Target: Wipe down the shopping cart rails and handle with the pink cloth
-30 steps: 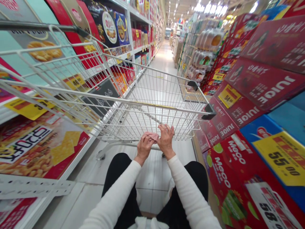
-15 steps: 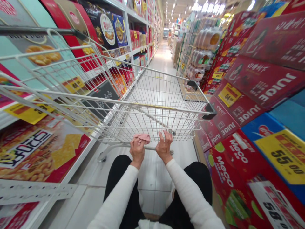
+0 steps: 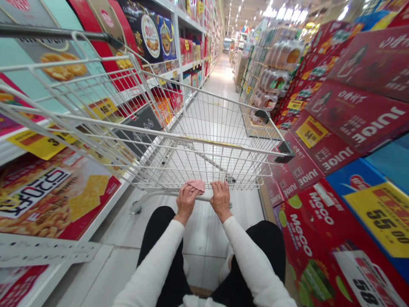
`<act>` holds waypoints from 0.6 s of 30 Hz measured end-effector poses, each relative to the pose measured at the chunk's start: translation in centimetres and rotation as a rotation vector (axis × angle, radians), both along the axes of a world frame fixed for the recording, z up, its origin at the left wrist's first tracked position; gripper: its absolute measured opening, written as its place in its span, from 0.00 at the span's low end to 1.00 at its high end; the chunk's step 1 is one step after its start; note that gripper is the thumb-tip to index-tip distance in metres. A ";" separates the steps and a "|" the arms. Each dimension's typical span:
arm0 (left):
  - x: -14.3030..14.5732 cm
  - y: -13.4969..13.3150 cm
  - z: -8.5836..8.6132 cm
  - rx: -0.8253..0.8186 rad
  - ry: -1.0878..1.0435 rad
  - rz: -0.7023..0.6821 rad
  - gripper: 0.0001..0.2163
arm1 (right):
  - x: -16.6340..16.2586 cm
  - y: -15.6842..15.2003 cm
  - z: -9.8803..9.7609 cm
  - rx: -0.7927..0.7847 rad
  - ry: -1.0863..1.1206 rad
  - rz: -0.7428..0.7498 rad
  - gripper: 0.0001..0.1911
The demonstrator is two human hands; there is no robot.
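A wire shopping cart (image 3: 204, 143) stands crosswise in front of me, its long side facing my knees. In my left hand (image 3: 185, 201) is a folded pink cloth (image 3: 196, 185), pressed against the lower edge of the basket. Just to its right, my right hand (image 3: 220, 197) has its fingers curled over the bottom wires of the basket. Both hands are close together at the same height, between my bent knees. Through the mesh, the floor shows under the basket.
To the left, shelves hold boxed snacks (image 3: 47, 194) with yellow price tags (image 3: 41, 143). Close on my right rise stacked red drink cartons (image 3: 319, 221). Ahead, beyond the cart, the aisle floor (image 3: 220, 81) runs between shelving and shrink-wrapped bottle stacks (image 3: 271, 81).
My right hand's fingers, raised and spread before, are now curled onto the basket's lower wires. The left hand and cloth have shifted slightly right. The whole view has turned a little.
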State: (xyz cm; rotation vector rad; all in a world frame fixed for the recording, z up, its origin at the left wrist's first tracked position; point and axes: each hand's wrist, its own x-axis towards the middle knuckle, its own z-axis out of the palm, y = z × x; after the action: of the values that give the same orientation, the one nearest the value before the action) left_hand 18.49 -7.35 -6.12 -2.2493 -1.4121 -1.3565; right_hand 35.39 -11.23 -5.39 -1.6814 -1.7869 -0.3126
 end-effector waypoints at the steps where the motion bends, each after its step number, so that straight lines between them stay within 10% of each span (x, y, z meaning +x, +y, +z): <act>1: -0.8 0.2 -0.1 0.005 -0.037 0.041 0.12 | 0.0 0.0 0.1 0.004 -0.008 -0.001 0.26; 10: -1.8 0.9 1.5 0.046 -0.272 0.148 0.11 | -0.5 -0.2 1.1 0.145 -0.027 -0.037 0.25; 18: -0.9 1.3 4.3 0.142 -0.234 0.204 0.12 | -3.2 1.6 6.3 0.276 -0.038 -0.021 0.32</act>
State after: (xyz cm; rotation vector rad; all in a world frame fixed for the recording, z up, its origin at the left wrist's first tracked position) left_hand 17.55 -6.02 -1.79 -1.8515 -1.5132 -1.6326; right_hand 32.23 -9.65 0.94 -1.5079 -1.6677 -0.5758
